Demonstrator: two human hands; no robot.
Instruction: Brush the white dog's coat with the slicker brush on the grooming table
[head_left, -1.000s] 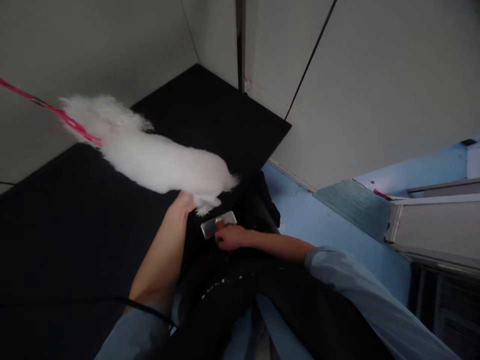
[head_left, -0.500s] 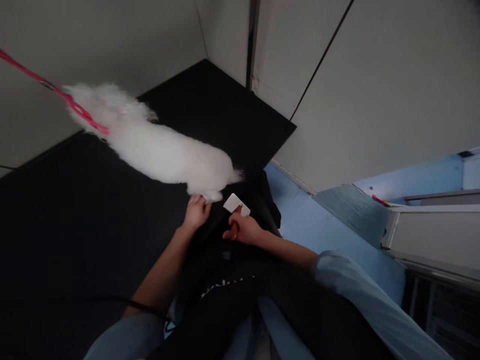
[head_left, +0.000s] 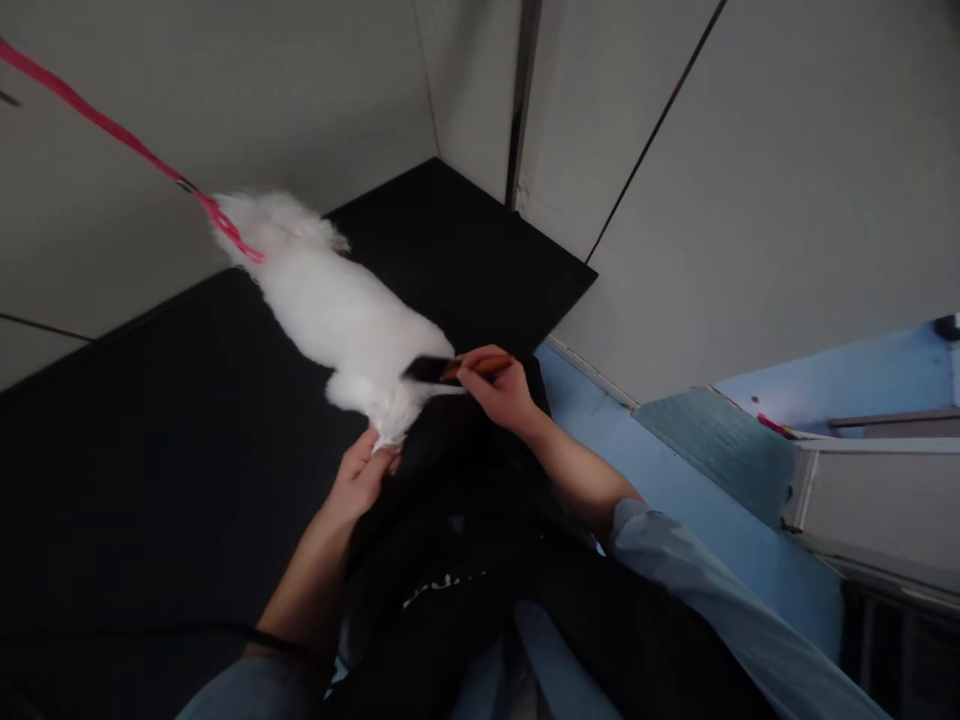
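Note:
A white fluffy dog (head_left: 337,310) stands on the black table (head_left: 187,450), its head towards the upper left and its rump towards me. My left hand (head_left: 365,472) is closed around the end of one hind leg, which is stretched out towards me. In my right hand (head_left: 499,388) is a slicker brush (head_left: 431,369), held by its orange-brown wooden handle. The dark brush head lies against the fur at the dog's rump and upper hind leg, with its bristle side hidden from me. A pink lead (head_left: 232,230) loops around the dog's neck.
The lead runs taut to the upper left. Grey wall panels (head_left: 750,200) border the table behind and to the right. Blue floor (head_left: 592,410) shows on the right, beside a pale cabinet (head_left: 870,490). A black cord (head_left: 150,630) crosses at lower left.
My left hand has drawn the hind leg back towards me. My right hand has raised the brush from beside the dog onto its hindquarters and turned it over. The dog's body has swung round slightly.

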